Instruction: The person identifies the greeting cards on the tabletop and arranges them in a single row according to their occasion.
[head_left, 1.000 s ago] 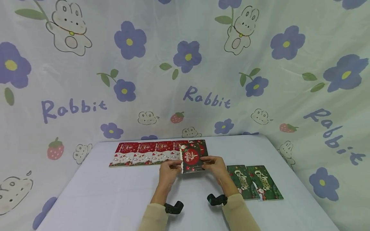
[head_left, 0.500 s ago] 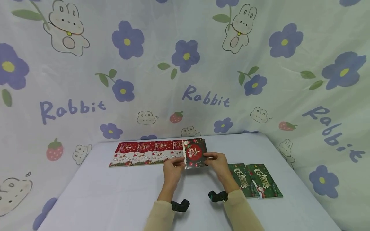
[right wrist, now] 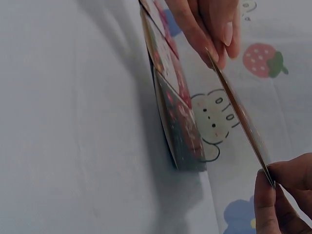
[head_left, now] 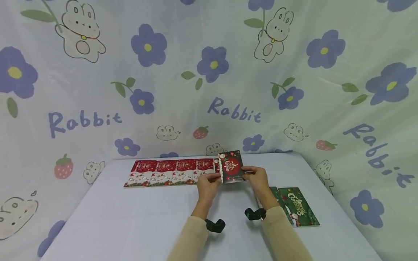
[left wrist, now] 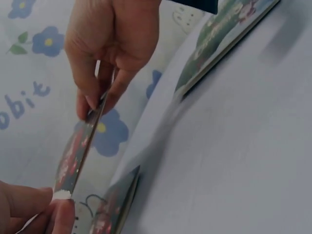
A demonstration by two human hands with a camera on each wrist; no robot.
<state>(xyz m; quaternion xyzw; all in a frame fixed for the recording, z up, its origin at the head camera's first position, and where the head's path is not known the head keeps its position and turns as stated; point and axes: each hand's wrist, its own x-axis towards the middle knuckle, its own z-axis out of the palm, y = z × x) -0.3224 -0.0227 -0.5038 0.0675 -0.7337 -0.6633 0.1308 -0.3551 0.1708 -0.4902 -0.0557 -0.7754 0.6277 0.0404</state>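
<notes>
A dark Christmas card (head_left: 231, 167) with a red circle is held above the far part of the table, tilted. My left hand (head_left: 208, 188) pinches its left edge between thumb and fingers. At its right edge, my right hand (head_left: 259, 183) pinches it the same way. In the right wrist view the held card (right wrist: 239, 112) shows nearly edge-on between both hands. A second dark card (right wrist: 183, 129) lies on the table at the end of the row, mostly hidden behind the held one in the head view.
Several red-and-white Christmas cards (head_left: 163, 173) lie overlapping in a row at the back left. Two green Christmas cards (head_left: 299, 207) lie at the right, one partly hidden by the right arm. A patterned curtain (head_left: 183, 90) hangs behind the white table (head_left: 114, 221).
Both hands have moved right and farther back with the held dark card. It has shifted rightward relative to the dark card at the end of the row. The cards on the table stay put.
</notes>
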